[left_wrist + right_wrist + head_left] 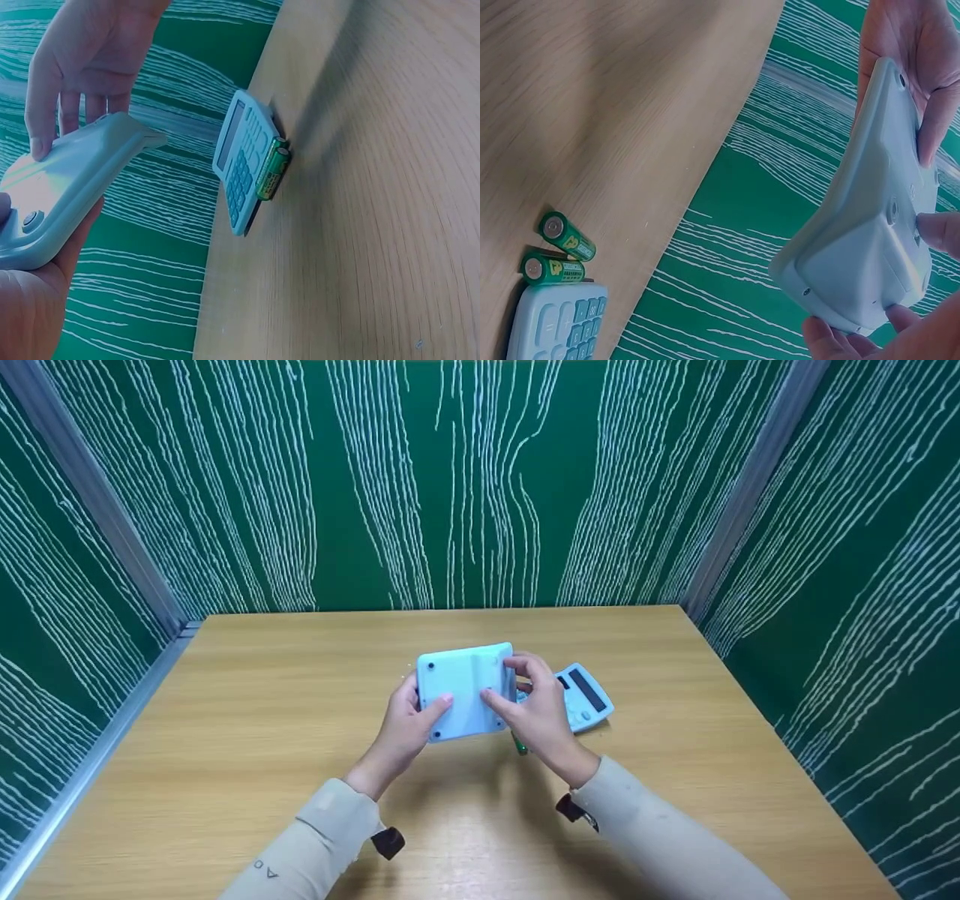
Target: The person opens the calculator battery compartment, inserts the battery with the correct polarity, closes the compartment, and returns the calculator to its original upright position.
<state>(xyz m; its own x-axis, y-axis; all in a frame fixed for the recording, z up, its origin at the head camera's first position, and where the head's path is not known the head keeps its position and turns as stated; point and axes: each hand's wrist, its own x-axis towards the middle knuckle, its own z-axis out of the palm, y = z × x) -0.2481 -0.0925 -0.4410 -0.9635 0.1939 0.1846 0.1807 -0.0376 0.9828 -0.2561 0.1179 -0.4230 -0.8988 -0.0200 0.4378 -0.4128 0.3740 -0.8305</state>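
Note:
A light blue calculator is held up off the table with its back towards me, showing dark round spots near its corners. My left hand grips its left edge, the thumb lying on the back. At the right end my right hand holds it too, with the thumb on the back and fingers at the edge. Behind that hand a second light blue calculator lies keys up on the table. Two green batteries lie side by side against it. The held calculator's keys are hidden.
The wooden table runs back to a green wall with white wavy lines. Similar panels stand to the left and right, with grey metal posts at the corners. Dark straps hang at both sleeves.

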